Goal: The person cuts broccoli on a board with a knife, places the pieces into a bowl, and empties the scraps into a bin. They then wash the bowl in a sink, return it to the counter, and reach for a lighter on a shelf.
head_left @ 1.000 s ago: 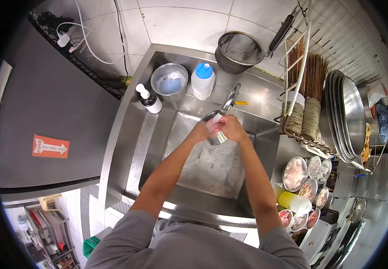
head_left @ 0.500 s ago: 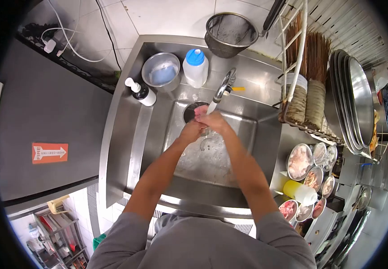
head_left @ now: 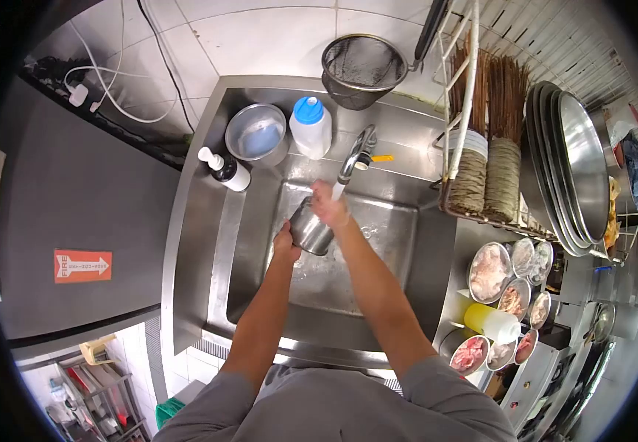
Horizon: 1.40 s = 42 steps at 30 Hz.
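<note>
steel cup (head_left: 310, 230) lies tilted, mouth toward faucet (head_left: 354, 156), both hands gripping.

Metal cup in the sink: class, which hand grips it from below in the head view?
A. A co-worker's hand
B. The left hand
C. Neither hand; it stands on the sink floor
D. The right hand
B: the left hand grips the metal cup over the sink, while the right hand is at its mouth under the tap.
</note>
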Motion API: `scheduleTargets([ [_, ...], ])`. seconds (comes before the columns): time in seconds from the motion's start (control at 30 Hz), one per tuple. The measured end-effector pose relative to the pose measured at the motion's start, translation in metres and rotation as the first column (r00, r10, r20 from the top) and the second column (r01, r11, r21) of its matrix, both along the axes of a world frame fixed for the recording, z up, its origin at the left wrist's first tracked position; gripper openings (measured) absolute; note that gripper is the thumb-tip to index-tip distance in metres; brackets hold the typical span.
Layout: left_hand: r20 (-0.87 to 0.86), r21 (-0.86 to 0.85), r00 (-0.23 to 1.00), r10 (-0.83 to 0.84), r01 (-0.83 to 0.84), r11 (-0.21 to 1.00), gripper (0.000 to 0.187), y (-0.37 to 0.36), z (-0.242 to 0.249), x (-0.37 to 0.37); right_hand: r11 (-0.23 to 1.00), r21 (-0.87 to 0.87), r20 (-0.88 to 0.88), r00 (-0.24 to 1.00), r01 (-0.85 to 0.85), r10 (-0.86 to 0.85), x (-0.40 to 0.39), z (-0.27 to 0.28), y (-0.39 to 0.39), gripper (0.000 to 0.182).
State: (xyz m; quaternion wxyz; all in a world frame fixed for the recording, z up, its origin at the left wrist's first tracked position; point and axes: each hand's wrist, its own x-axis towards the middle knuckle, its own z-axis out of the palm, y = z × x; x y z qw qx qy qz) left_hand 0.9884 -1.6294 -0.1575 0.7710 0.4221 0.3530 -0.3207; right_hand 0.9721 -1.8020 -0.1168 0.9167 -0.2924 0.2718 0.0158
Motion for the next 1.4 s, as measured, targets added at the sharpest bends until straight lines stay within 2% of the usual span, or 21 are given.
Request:
scheduleTargets([
  [0.07, 0.149, 0.001, 0.973, -0.177, 0.179, 0.984, 0.029, -0.01, -0.013, 0.003, 0.974, 0.094, 0.249, 0.942, 0.207, -0.224, 0.001, -0.021, 0.012, 0.011],
  [0.17, 0.341, 0.209, 0.813, -0.473, 0.425, 0.881, 0.037, -0.034, 0.005, -0.004, 0.978, 0.089, 0.065, 0.979, 0.186, -0.193, -0.006, 0.011, 0.014, 0.016],
  [0.23, 0.66, 0.676, 0.063, -0.749, 0.385, 0.628, 0.035, -0.04, -0.057, 0.01, 1.0, -0.014, 0.049, 0.999, -0.006, 0.006, -0.033, 0.055, -0.002, 0.026],
  [0.27, 0.661, 0.678, 0.065, -0.747, 0.374, 0.633, 0.035, -0.041, -0.037, 0.019, 0.961, -0.176, 0.049, 0.973, -0.215, 0.226, -0.044, 0.066, -0.018, 0.03],
  [0.33, 0.257, 0.915, -0.159, -0.953, 0.358, 0.187, 0.032, -0.039, 0.028, 0.025, 0.849, -0.324, 0.015, 0.895, -0.417, 0.445, -0.056, 0.078, -0.044, 0.035],
  [0.4, 0.245, 0.943, -0.278, -0.929, 0.29, 0.162, 0.03, -0.042, 0.047, 0.014, 0.435, -0.685, -0.254, 0.752, -0.584, 0.608, -0.054, 0.084, -0.063, 0.033],
  [0.43, 0.235, 0.964, -0.399, -0.886, 0.216, 0.158, 0.029, -0.048, 0.048, 0.011, 0.432, -0.687, -0.256, 0.752, -0.584, 0.608, -0.051, 0.085, -0.062, 0.033],
  [0.47, 0.325, 0.913, -0.239, -0.915, 0.333, 0.237, 0.03, -0.049, 0.047, 0.01, 0.365, -0.73, -0.307, 0.754, -0.578, 0.58, -0.044, 0.086, -0.06, 0.031],
  [0.53, 0.258, 0.947, -0.36, -0.896, 0.278, 0.161, 0.03, -0.049, 0.049, 0.007, 0.304, -0.771, -0.347, 0.77, -0.559, 0.536, -0.036, 0.087, -0.055, 0.03],
  [0.57, 0.185, 0.971, -0.457, -0.87, 0.222, 0.09, 0.03, -0.049, 0.049, 0.005, 0.508, -0.719, -0.206, 0.843, -0.475, 0.497, -0.037, 0.087, -0.051, 0.03],
  [0.6, 0.332, 0.9, -0.357, -0.873, 0.397, 0.18, 0.028, -0.045, 0.05, 0.008, 0.687, -0.624, -0.072, 0.903, -0.373, 0.424, -0.035, 0.087, -0.048, 0.03],
  [0.67, 0.302, 0.909, -0.314, -0.9, 0.379, 0.173, 0.026, -0.05, 0.056, 0.008, 0.803, -0.536, -0.069, 0.961, -0.262, 0.268, -0.014, 0.052, -0.034, 0.031],
  [0.73, 0.244, 0.97, -0.352, -0.904, 0.096, 0.224, 0.024, -0.054, 0.016, 0.007, 0.742, -0.661, -0.049, 0.993, -0.116, 0.111, 0.003, 0.012, -0.01, 0.03],
  [0.77, 0.25, 0.968, -0.363, -0.898, 0.102, 0.228, 0.024, -0.049, 0.016, 0.007, 0.447, -0.843, 0.353, 0.934, 0.298, 0.044, 0.02, -0.042, -0.007, 0.022],
  [0.8, 0.283, 0.952, -0.279, -0.917, 0.195, 0.235, 0.024, -0.043, 0.017, 0.01, 0.915, -0.342, 0.37, 0.926, 0.213, -0.077, 0.023, -0.043, -0.006, 0.021],
  [0.83, 0.305, 0.927, -0.193, -0.933, 0.284, 0.244, 0.024, -0.039, 0.02, 0.014, 0.94, 0.335, 0.314, 0.932, 0.071, -0.182, 0.025, -0.042, -0.007, 0.023],
  [0.97, 0.425, 0.872, -0.18, -0.887, 0.345, 0.348, 0.021, -0.035, 0.026, 0.008, 0.954, 0.239, 0.451, 0.849, 0.183, -0.276, 0.004, -0.039, -0.002, 0.019],
  [1.07, 0.43, 0.867, -0.225, -0.874, 0.371, 0.331, 0.017, -0.042, 0.021, 0.023, 0.953, -0.295, 0.001, 0.997, -0.07, 0.074, -0.02, 0.028, -0.009, 0.015],
  [1.27, 0.416, 0.897, -0.36, -0.835, 0.311, 0.313, 0.021, -0.051, 0.041, 0.019, 0.711, -0.557, -0.069, 0.877, -0.429, 0.475, -0.046, 0.072, -0.056, 0.022],
  [1.37, 0.327, 0.944, -0.501, -0.801, 0.214, 0.251, 0.023, -0.057, 0.045, 0.011, 0.948, -0.289, 0.006, 0.99, -0.132, 0.139, -0.027, 0.087, -0.027, 0.022],
  [1.4, 0.488, 0.813, -0.214, -0.846, 0.463, 0.352, 0.022, -0.06, 0.026, 0.013, 0.88, -0.464, -0.052, 0.995, -0.102, 0.088, -0.001, 0.048, -0.018, 0.022],
])
